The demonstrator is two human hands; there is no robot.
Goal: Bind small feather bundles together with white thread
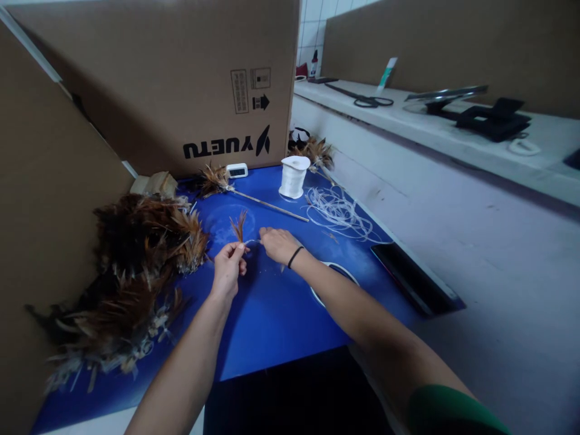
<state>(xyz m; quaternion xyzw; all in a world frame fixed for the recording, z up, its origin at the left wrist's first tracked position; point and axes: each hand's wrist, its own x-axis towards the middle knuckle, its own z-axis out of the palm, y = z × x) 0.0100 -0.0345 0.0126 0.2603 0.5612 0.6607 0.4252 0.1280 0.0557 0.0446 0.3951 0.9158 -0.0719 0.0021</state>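
Note:
Between thumb and fingers, my left hand [229,266] pinches a small tuft of brown feathers [238,227] pointing upward. A thin white string [252,241] runs from the tuft's base to my right hand [276,243], whose fingers are closed on it. Both hands hover over a blue tabletop [272,320]. Beyond them lies a stick with feathers bound at its left end [272,204]. Behind my right hand stands a white spool [293,177], with loose coils of white string [338,211] to its right.
Heaps of brown feathers [145,235] cover the table's left side. A cardboard box [158,78] walls the back. A dark phone-like slab [414,278] lies at the right edge; a white ring-shaped thing [342,270] is partly under my right forearm. Scissors [367,99] rest on the ledge.

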